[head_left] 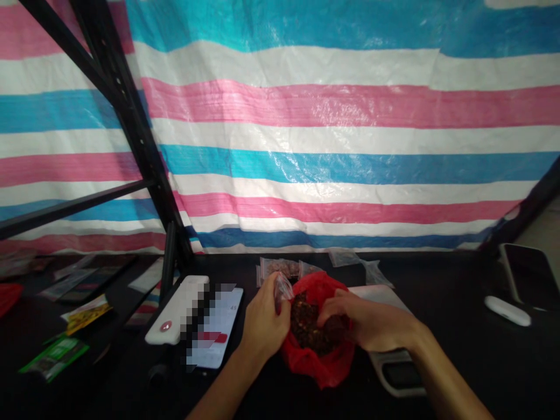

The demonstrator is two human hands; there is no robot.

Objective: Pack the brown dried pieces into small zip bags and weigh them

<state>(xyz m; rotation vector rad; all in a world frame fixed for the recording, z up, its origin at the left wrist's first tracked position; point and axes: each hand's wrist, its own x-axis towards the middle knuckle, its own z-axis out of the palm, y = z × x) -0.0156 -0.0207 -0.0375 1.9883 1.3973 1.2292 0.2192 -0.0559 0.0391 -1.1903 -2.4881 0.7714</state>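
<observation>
A red plastic bag [321, 370] stands wide open on the black table, holding brown, flaky loose material [308, 321]. My left hand [266, 315], at the bag's left rim, is closed on a small clear plastic bag [283, 289]. Over the loose material, my right hand [363, 318] reaches into the red bag with its fingers curled together. A dark reddish shape shows beneath those fingers; what they grip cannot be made out. Partly covered by my right hand and forearm, a flat device like a digital scale [389, 385] lies right of the red bag.
Behind the red bag lie filled clear bags [280, 267] and flat clear bags [378, 274]. To the left are a phone [223, 326], a white device [175, 315] and green [56, 357] and yellow packets [90, 314]. A white oblong object [507, 310] lies right. A black metal frame [140, 140] rises left.
</observation>
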